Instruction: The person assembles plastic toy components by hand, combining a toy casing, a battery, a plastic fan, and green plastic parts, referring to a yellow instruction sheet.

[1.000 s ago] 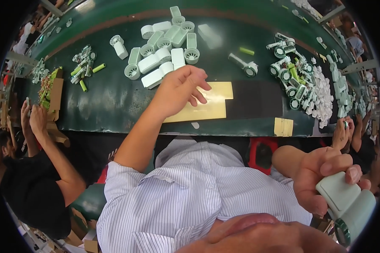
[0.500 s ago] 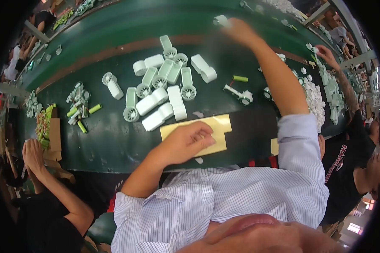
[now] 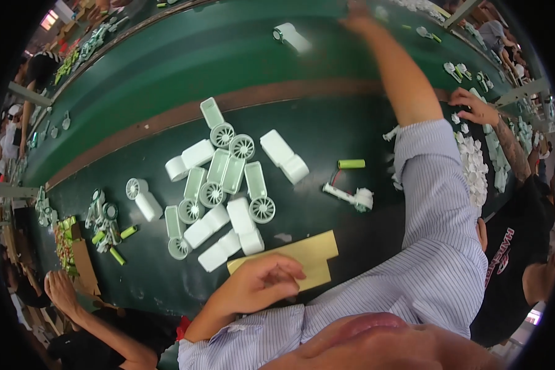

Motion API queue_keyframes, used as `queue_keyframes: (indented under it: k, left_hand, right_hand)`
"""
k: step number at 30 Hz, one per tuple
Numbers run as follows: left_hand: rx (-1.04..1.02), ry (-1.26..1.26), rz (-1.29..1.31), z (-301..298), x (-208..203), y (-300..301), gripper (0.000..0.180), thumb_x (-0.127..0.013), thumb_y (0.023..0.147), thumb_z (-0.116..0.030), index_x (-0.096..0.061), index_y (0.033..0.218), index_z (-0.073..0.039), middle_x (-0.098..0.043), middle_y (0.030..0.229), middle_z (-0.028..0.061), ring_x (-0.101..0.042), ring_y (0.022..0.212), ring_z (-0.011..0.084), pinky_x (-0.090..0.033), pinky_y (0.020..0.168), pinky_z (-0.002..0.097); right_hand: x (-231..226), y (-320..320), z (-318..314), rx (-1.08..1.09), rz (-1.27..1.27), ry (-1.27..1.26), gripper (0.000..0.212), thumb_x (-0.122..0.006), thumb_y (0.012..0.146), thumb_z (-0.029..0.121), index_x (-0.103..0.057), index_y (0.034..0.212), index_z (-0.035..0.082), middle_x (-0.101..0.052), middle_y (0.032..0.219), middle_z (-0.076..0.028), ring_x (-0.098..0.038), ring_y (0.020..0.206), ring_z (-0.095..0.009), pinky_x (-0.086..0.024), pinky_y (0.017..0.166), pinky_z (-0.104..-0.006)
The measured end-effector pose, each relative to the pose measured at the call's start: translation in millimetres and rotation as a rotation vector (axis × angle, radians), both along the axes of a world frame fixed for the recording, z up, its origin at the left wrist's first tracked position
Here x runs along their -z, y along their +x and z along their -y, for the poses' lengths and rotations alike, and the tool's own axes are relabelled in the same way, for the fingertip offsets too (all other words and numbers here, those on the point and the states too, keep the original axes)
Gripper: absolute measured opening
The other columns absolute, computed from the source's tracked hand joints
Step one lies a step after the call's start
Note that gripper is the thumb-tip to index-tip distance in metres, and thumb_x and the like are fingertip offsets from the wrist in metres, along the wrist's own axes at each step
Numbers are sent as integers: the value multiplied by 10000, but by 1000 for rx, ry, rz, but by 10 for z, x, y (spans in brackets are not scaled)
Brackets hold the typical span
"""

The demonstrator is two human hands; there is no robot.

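Observation:
My left hand [image 3: 268, 279] rests over a yellow card sheet [image 3: 317, 253] at the table's near side. Its fingers are loosely curled, the thumb stands apart, and nothing shows between them. Far out over the green belt, my right hand [image 3: 359, 20] is smeared by motion, so its fingers are unclear. A pale green plastic housing [image 3: 293, 38] lies on the belt to its left, apart from the hand. Between my arms and the belt, several similar housings [image 3: 243, 225] lie in a cluster, some hollow side up with spoked round ends, others face down.
Right of the cluster sits a small white assembly [image 3: 354, 198] wired to a green cylindrical cell [image 3: 351, 164]. More assemblies with cells [image 3: 105, 219] lie at left, near a cardboard box [image 3: 85, 265]. White parts [image 3: 473, 163] are heaped at right. Co-workers' hands [image 3: 475, 108] flank both sides.
My right hand has let go of a housing, which now lies on the belt, and has moved farther out and right. The view has shifted, so the table things appear lower.

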State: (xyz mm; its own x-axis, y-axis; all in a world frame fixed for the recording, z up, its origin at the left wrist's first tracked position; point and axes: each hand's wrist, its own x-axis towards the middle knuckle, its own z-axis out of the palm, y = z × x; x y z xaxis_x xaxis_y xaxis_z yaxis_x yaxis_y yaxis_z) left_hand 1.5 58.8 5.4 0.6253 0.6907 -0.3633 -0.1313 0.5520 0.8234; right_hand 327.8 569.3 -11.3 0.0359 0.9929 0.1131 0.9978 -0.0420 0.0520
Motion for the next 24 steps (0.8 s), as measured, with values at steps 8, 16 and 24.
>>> queue_keyframes:
  k: [8,16,24]
  left_hand:
    - [200,-60,335,-110,269,-180,546,-795,791,-160,-539,1240,19,-632,1154,140,-644,981,196,-535,775,293]
    - [152,5,271,-46,216,-215,581,-806,780,-213,-545,1242,22,-614,1194,146,-639,1009,210,-523,815,313]
    - [255,71,318,-21,129,-257,552,-783,805,-214,-548,1248,17,-596,1227,142,-619,1026,206,-516,824,318]
  right_hand:
    - [-105,1305,-533,95,-100,-125,560,-590,813,348,-526,1322,123,-636,1169,-200,-654,978,-330,-504,896,-456]
    - [165,1175,-558,-176,-57,98,400,-537,831,374,-648,1076,77,-651,1037,-199,-621,971,-365,-477,860,-459]
    - [-182,469,-262,-479,-424,-59,366,-621,803,317,-655,1110,120,-667,957,-92,-616,888,-211,-474,790,-353]
